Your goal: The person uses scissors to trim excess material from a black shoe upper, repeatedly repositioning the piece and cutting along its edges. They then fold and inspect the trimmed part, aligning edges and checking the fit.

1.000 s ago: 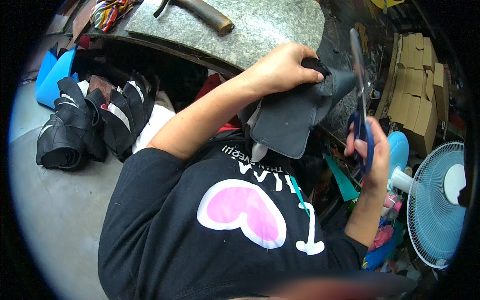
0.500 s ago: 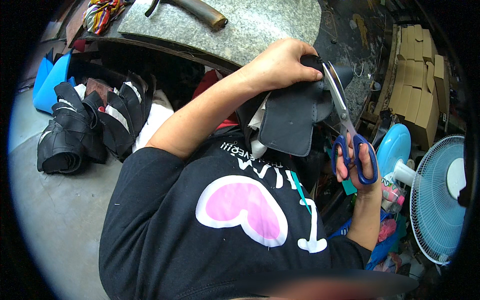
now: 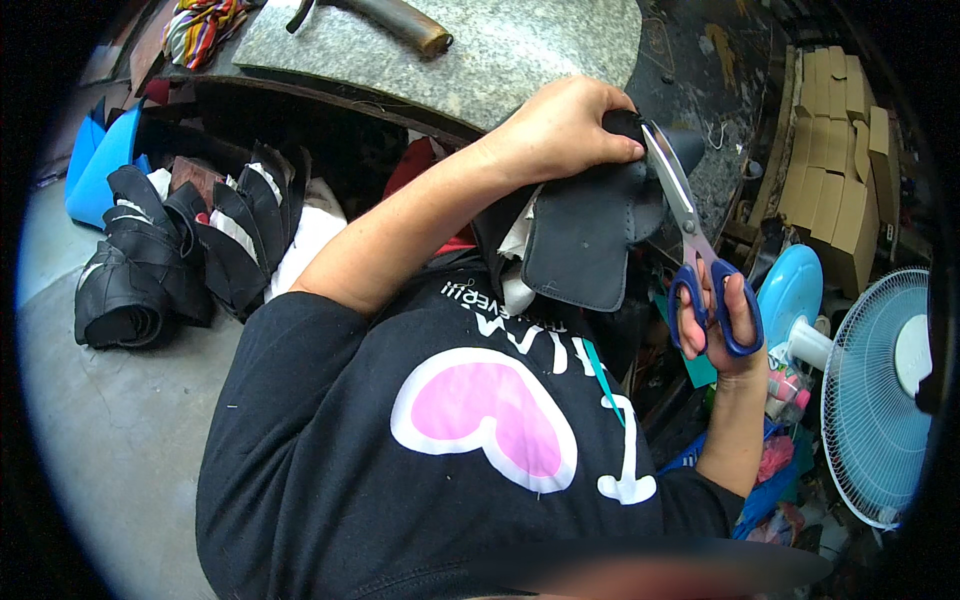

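Note:
My left hand (image 3: 575, 128) pinches the upper edge of a black leather piece (image 3: 578, 252) between thumb and fingers. The piece has stitched edges and a rounded flap that hangs down in front of my shirt, with some white lining showing at its left. In my right hand (image 3: 722, 318) is a pair of scissors (image 3: 688, 222) with dark blue handles, my fingers through the loops. The blades point up and to the left, nearly together, their tips at the leather's upper right edge beside my left thumb.
A grey stone slab (image 3: 540, 50) on the bench carries a hammer-like wooden handle (image 3: 400, 25). Bundles of black leather pieces (image 3: 130, 285) lie at left near a blue sheet (image 3: 100, 165). At right are stacked cardboard boxes (image 3: 825, 165) and a fan (image 3: 875, 400).
The scissor blades have come closer together at the leather's edge. My right hand has shifted slightly to the right; my left hand keeps its hold on the leather piece.

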`<state>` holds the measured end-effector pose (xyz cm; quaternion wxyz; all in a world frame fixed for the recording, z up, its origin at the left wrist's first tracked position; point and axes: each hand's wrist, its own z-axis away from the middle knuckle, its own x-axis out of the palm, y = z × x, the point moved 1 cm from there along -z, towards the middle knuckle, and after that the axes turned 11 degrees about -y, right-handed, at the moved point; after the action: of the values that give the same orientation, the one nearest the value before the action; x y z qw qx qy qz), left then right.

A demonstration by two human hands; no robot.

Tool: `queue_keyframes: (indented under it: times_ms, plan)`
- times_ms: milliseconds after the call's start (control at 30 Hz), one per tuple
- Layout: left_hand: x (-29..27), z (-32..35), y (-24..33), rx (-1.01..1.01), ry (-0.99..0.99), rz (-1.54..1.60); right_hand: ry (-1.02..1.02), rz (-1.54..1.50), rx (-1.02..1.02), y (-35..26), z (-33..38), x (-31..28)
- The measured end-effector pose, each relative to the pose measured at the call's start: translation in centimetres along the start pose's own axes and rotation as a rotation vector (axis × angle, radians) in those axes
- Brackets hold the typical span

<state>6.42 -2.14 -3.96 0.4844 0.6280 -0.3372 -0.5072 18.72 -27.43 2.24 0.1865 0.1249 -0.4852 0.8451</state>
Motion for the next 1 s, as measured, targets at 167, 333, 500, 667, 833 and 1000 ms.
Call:
queue_keyframes:
  times_ms: [167, 333, 500, 667, 833, 1000]
  plan:
    - [0.1, 0.2, 0.0, -0.013, -0.008, -0.008, -0.024, -0.021, 0.004, 0.1, 0.1, -0.2]
    - [-0.3, 0.3, 0.2, -0.032, -0.08, 0.272, 0.033, 0.059, -0.015, 0.6, -0.4, 0.3]
    - [-0.8, 0.8, 0.6, -0.053, -0.118, 0.499, 0.013, 0.129, -0.085, 0.9, -1.1, 0.9]
    - [-1.1, 1.4, 0.8, -0.09, -0.123, 0.783, -0.044, -0.031, -0.096, 1.4, -1.5, 1.0]
    - [-1.2, 1.7, 0.8, -0.137, -0.025, 0.763, -0.1, -0.085, -0.045, 1.1, -1.2, 1.2]
    - [-1.1, 1.6, 0.5, -0.123, -0.077, 0.711, -0.174, -0.163, -0.006, 0.1, -0.5, 1.5]
